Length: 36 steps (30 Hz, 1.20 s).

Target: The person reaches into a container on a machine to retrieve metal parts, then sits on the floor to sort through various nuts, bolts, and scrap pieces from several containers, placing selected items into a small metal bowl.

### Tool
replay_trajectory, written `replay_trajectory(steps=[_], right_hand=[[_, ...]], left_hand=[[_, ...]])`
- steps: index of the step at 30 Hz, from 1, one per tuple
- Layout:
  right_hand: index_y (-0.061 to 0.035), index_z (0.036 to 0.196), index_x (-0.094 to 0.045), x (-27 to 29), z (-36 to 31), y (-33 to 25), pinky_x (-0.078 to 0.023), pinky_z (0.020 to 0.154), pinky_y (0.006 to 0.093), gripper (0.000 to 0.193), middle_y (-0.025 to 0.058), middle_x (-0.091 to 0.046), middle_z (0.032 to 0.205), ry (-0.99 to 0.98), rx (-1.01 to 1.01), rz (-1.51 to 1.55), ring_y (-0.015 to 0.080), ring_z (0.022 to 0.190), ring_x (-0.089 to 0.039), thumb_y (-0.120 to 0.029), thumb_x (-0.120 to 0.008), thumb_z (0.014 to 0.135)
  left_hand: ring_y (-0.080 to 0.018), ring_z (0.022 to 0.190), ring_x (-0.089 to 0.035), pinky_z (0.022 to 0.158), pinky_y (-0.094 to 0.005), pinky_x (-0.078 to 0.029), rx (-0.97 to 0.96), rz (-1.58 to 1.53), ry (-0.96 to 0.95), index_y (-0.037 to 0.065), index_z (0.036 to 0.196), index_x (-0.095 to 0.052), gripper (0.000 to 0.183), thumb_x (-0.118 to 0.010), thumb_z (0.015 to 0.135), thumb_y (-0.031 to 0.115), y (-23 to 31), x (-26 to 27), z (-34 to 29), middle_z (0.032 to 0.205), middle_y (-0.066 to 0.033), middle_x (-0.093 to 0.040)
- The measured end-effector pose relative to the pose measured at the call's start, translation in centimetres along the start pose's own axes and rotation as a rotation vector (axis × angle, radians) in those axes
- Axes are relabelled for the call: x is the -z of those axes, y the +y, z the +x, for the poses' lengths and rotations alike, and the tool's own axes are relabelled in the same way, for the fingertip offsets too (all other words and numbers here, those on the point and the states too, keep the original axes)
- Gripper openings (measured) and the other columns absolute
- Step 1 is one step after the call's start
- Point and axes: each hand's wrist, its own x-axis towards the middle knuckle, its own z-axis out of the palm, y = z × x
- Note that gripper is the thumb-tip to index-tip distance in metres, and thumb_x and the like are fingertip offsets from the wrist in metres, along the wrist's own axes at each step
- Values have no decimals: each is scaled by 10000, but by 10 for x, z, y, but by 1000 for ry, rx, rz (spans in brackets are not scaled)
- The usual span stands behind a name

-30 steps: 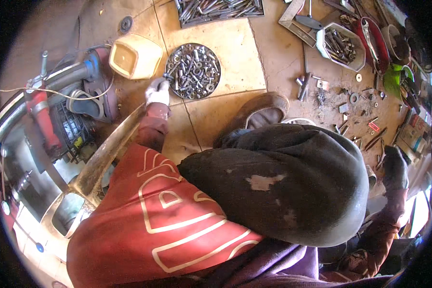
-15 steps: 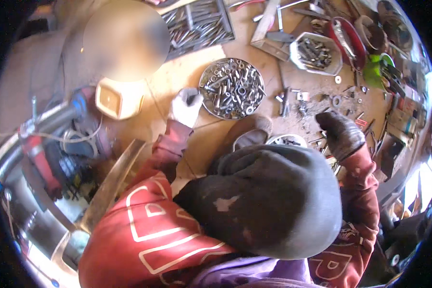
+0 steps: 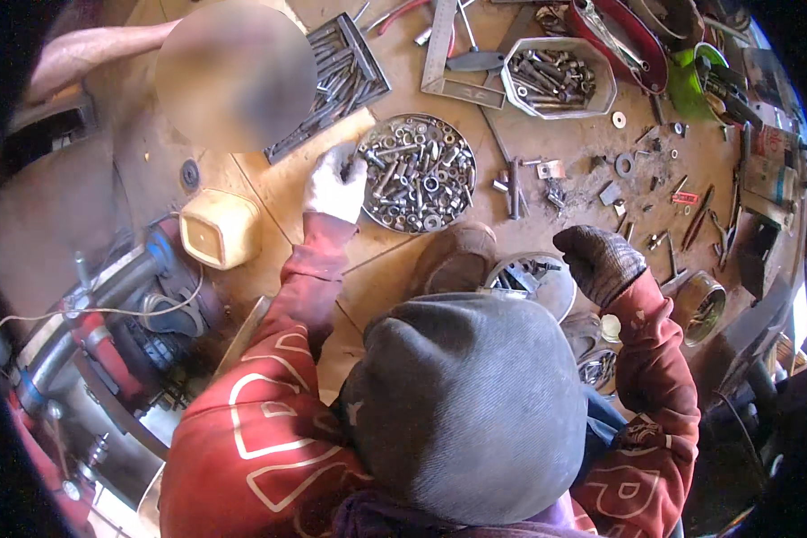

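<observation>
While the left hand's at the round pan, space is tight

Since the left hand [image 3: 336,184] sits right by the left rim of the round pan [image 3: 475,177], start there; it's in a white glove, fingers curled, and I can't tell if anything's pinched in them; the pan is on the floor just to its right, heaped with nuts and bolts [image 3: 421,170]; for lifting single bits out, I'd come in from above with thumb and forefinger, nudge the top pieces apart, and keep the palm off the rim so it doesn't tip; the right hand [image 3: 601,260], grey glove, is half closed beside a white bowl [image 3: 565,300]; can't tell if that one's holding anything either.

As for the surroundings, left to right: another person's forearm [image 3: 108,45] up top, a red and grey machine [image 3: 108,354] below it, then a cream tub [image 3: 242,233]; a dark tray [image 3: 370,58] of metal rods sits close beyond the left hand, so mind its edge; a steel square [image 3: 438,49] comes next; the shoe [image 3: 457,255] crowds the pan's near side; further right, an octagonal tub [image 3: 556,109] and loose hardware [image 3: 610,193] clutter the floor.
</observation>
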Motion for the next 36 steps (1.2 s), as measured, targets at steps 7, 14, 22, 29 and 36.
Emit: replay_trajectory(steps=[7, 14, 22, 29, 36], right_hand=[[-43, 1079, -678, -18, 29, -5, -543, 816, 416, 183, 174, -704, 996, 30, -92, 86, 360, 950, -681, -102, -649, 908], [-66, 1045, -681, -9, 21, 6, -541, 775, 467, 194, 190, -692, 955, -2, -63, -18, 397, 899, -672, -181, -627, 898], [-42, 1008, -709, -4, -17, 22, -527, 761, 457, 406, 202, -700, 905, -310, -312, -50, 409, 875, -676, -425, -701, 872], [-26, 944, -680, -38, -29, 15, -512, 759, 514, 367, 240, -680, 873, -293, -421, -36, 446, 886, -658, -390, -655, 910], [-18, 959, -689, -65, -36, 68, -518, 742, 495, 327, 243, -683, 857, -220, -417, 128, 441, 843, -661, -329, -591, 943]], left_hand=[[-188, 1061, -652, 965, -313, -509, 6, -42, -45, -51, 1272, -615, 352, -628, 930, 32, -9, 6, -6, 1180, -138, -689], [-186, 1005, -656, 917, -308, -515, 29, 89, 115, -50, 1248, -626, 332, -619, 926, 30, -60, 53, -31, 1144, -143, -700], [-281, 969, -686, 893, -366, -528, -186, 359, 236, -7, 1110, -691, 232, -664, 921, 124, 19, 53, -43, 1063, -177, -711], [-304, 918, -707, 817, -392, -555, -151, 456, -15, 30, 1062, -709, 295, -747, 871, 252, 37, 26, -38, 1016, -174, -721], [-323, 904, -709, 809, -407, -556, -52, 549, 43, 71, 1013, -711, 193, -670, 911, 229, 37, 44, -48, 991, -155, -725]])
